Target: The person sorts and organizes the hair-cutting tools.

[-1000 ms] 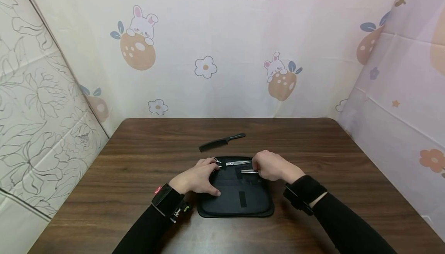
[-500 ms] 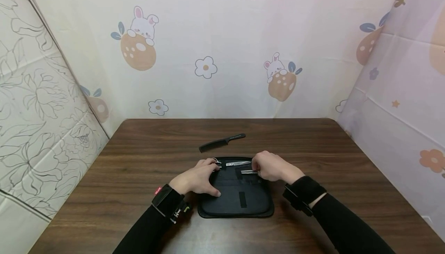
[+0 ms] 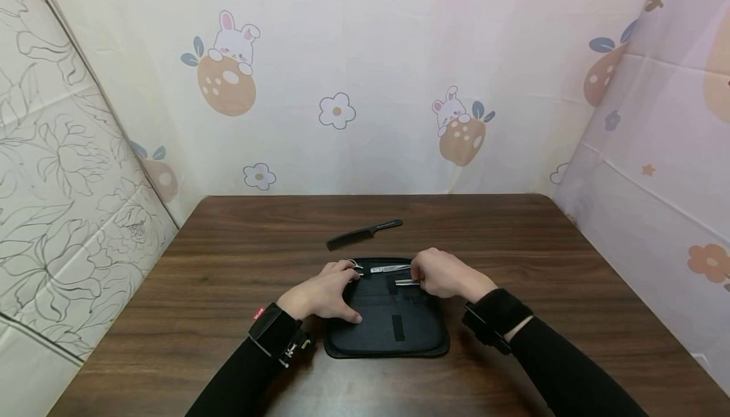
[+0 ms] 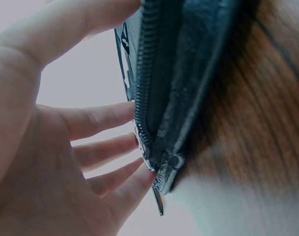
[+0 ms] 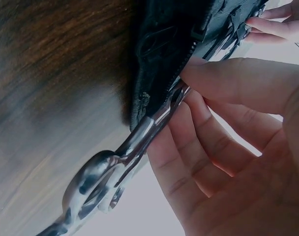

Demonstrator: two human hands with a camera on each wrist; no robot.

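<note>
A black zip case [image 3: 371,334] lies flat on the wooden table. One pair of scissors [image 3: 390,268] lies along its far side, blades pointing right, handles partly hidden by my left fingers. My left hand [image 3: 322,293] rests on the case's left edge; in the left wrist view its fairly straight fingers touch the edge by the zipper [image 4: 145,73]. My right hand [image 3: 447,272] pinches a second pair of scissors [image 3: 407,282] at the case's right side. In the right wrist view, the metal finger rings [image 5: 93,184] of these scissors stick out past the case; their blades point left over it.
A black comb [image 3: 359,236] lies on the table [image 3: 256,233] beyond the case. Behind the table hangs a printed curtain [image 3: 388,151], with further patterned sheets at left and right. Both wrists wear black straps.
My right hand has edged very slightly to the left. The left hand, the case and the comb look the same.
</note>
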